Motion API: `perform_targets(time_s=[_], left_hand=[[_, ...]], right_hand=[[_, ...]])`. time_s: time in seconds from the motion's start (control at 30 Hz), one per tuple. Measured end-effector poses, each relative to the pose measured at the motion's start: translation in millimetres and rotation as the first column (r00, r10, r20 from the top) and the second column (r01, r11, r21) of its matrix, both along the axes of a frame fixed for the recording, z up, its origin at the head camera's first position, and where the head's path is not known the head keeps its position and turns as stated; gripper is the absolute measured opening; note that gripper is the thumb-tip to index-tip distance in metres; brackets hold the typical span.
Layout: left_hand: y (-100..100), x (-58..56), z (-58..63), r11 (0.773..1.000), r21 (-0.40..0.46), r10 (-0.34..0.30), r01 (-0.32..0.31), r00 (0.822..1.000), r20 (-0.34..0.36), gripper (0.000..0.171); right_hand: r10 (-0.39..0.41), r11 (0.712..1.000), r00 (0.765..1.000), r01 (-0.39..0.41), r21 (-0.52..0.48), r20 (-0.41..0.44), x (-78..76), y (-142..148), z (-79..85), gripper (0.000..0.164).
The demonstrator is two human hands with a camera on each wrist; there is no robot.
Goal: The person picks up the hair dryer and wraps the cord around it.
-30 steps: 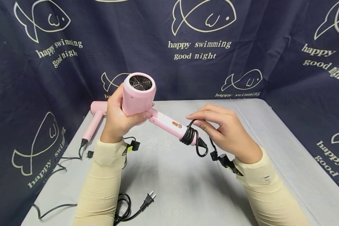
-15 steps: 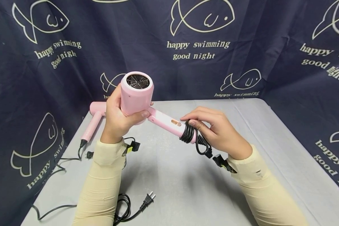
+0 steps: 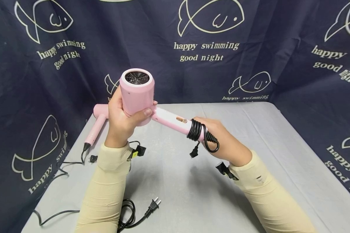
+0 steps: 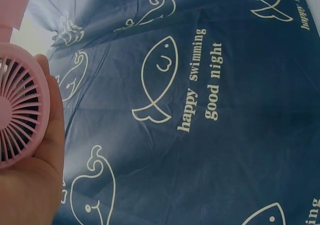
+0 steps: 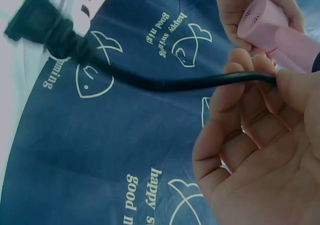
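Note:
My left hand [image 3: 119, 124] grips the pink barrel of a hair dryer [image 3: 138, 97] held above the table, its round black grille facing up. The dryer's pink grille end [image 4: 27, 105] rests against the palm in the left wrist view. Its white-and-pink handle slants down to the right, with a black power cord [image 3: 195, 130] wound round the end in several loops. Behind that end is my right hand [image 3: 226, 142], its fingers mostly hidden in the head view. In the right wrist view, the right thumb and fingers pinch the cord [image 5: 200, 82], whose plug [image 5: 37, 22] dangles free.
A second pink hair dryer [image 3: 97, 127] lies at the table's left side, its cord trailing along the left edge. A two-pin plug [image 3: 154, 204] with coiled black cord lies near the front. Dark blue fish-print curtains [image 3: 157, 64] surround the grey table [image 3: 175, 187].
My right hand has moved left and passed behind the handle, taking the cord's free end round with it. The dryer has risen slightly and shifted left in my left hand.

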State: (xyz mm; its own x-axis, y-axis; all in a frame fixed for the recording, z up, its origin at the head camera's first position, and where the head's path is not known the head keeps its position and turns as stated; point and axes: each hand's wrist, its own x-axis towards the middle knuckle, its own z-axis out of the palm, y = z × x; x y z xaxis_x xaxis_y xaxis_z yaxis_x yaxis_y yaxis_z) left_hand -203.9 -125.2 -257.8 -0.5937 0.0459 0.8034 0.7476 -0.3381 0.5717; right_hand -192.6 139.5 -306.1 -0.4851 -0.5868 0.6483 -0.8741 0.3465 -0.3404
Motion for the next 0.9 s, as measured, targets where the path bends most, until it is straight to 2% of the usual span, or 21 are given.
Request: perform_targets(time_s=[0.13,0.23,0.33,0.37,0.4,0.5,0.53,0.63,0.7,0.9], left_hand=[[1,-0.5,0.1,0.999,-0.015,0.05,-0.05,0.999,-0.004,0.05],[2,0.0,0.6,0.995,-0.025,0.094,-0.095,0.995,-0.017,0.05],[4,0.7,1.4,0.992,-0.027,0.125,-0.125,0.992,-0.019,0.05],[4,1.0,1.8,0.99,-0.025,0.137,-0.138,0.99,-0.021,0.05],[5,0.8,2.1,0.988,-0.023,0.15,-0.151,0.988,-0.024,0.05],[6,0.3,2.7,0.982,-0.013,0.188,-0.189,0.982,-0.033,0.05],[5,0.1,2.8,0.979,-0.011,0.204,-0.205,0.978,-0.038,0.049],[5,-1.1,3.1,0.966,-0.012,0.259,-0.26,0.964,-0.052,0.049],[5,-1.4,2.9,0.956,-0.014,0.293,-0.294,0.955,-0.055,0.048],[5,-1.5,2.2,0.914,-0.055,0.397,-0.402,0.914,-0.077,0.052]], right_hand=[[-0.008,1.0,1.0,0.008,0.016,0.014,3.1,-3,0.3,0.018],[0.006,1.0,0.99,-0.004,-0.014,0.141,9.5,-7,4.1,0.019],[0.007,0.998,0.964,0.009,-0.059,0.266,18.2,-11,10.4,0.026],[0.007,0.997,0.96,0.013,-0.071,0.28,18.7,-12,9.4,0.023],[0.019,0.996,0.954,0.007,-0.086,0.298,19.7,-13,10.3,0.028],[0.039,0.997,0.97,-0.02,-0.081,0.239,14.1,-13,4.4,0.048],[0.041,0.997,0.977,-0.026,-0.073,0.211,11.3,-13,1.5,0.05],[0.02,1.0,0.991,-0.018,-0.019,0.135,5.0,-12,-4.3,0.028],[-0.004,1.0,0.993,0.002,0.024,0.118,4.2,-12,-5.4,0.013],[-0.097,0.991,0.983,0.081,0.105,0.156,10.2,-13,-4.4,0.013]])
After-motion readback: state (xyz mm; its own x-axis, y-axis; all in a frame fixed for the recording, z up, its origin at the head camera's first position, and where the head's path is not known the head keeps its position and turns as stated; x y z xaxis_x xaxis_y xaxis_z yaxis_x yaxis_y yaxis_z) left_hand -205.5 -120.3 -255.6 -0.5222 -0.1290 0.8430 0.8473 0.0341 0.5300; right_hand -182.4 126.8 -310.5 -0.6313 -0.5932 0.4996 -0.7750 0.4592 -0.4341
